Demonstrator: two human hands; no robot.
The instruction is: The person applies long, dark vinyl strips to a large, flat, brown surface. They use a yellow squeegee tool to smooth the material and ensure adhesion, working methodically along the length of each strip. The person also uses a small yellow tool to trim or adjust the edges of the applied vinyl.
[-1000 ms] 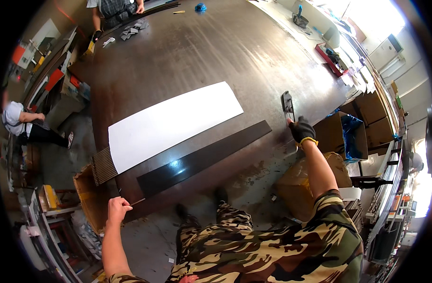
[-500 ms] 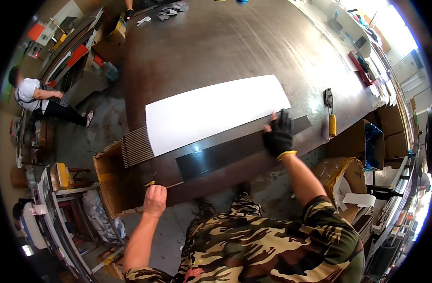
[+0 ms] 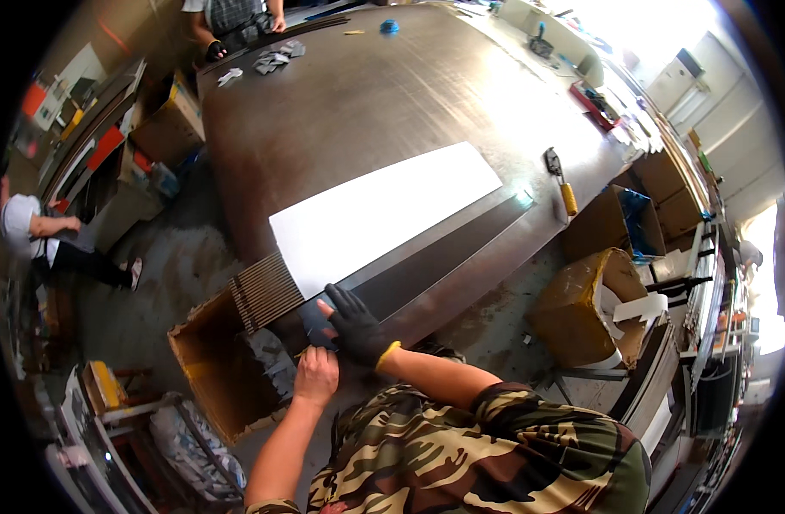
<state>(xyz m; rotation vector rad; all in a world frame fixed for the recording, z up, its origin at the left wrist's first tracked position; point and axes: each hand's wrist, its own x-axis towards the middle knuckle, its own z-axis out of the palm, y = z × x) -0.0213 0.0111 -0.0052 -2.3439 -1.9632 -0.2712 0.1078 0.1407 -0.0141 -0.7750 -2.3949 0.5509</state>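
Note:
My right hand (image 3: 356,327), in a black glove with a yellow cuff, lies spread near the left end of a long dark flat strip (image 3: 444,255). Its thumb points toward the white sheet. Just beside it, my bare left hand (image 3: 316,377) is closed at the table's near edge, pinching a thin tool (image 3: 303,351) of which only a small yellow bit shows. Beyond the strip a large white sheet (image 3: 384,214) lies at a slant. A row of narrow ribbed strips (image 3: 266,293) sits at its left end.
An open cardboard box (image 3: 206,368) with grey scraps stands below the table's left corner. A yellow-handled tool (image 3: 567,197) lies at the right; cardboard bins (image 3: 581,304) stand beyond the edge. One person (image 3: 238,21) is at the far edge, another (image 3: 45,231) at the left.
My right hand has moved from the strip's right end to its left end, near my left hand. My left hand stays closed on the thin tool. The view has shifted; a person shows at the far edge.

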